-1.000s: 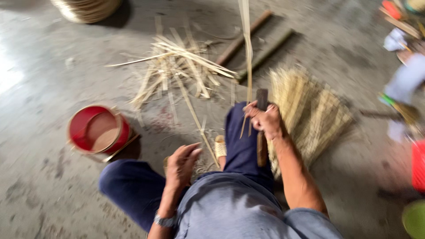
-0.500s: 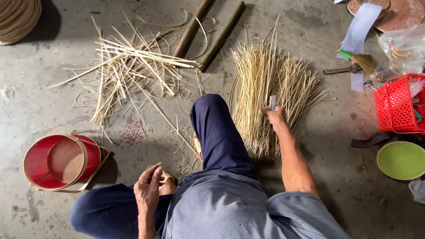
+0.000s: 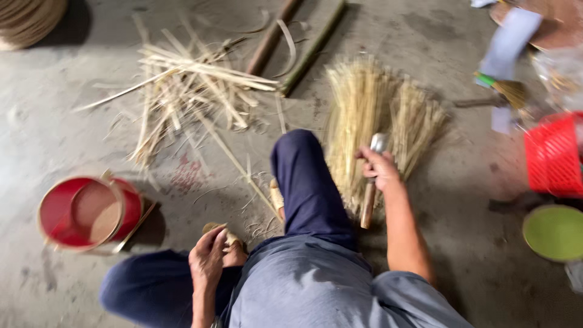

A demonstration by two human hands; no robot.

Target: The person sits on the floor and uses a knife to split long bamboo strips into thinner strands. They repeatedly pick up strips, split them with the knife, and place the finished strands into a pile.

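My right hand (image 3: 379,168) grips a knife with a wooden handle (image 3: 368,203) and a metal blade, held over a fan-shaped pile of thin bamboo slivers (image 3: 364,115) on the concrete floor. My left hand (image 3: 207,259) rests low by my left leg, fingers curled on a small tan piece (image 3: 220,231) that looks like wood or bamboo. My right knee in dark blue trousers (image 3: 303,182) rises between the two hands.
A loose heap of split bamboo strips (image 3: 188,91) lies ahead left, with two bamboo poles (image 3: 291,42) beyond. A round red sieve-like frame (image 3: 85,212) sits at left. A red basket (image 3: 555,155) and green bowl (image 3: 555,232) are at right.
The long strip my right hand held up a second ago is gone; the hand now holds the knife over the sliver pile. My left hand has dropped beside my leg. The view shifted.
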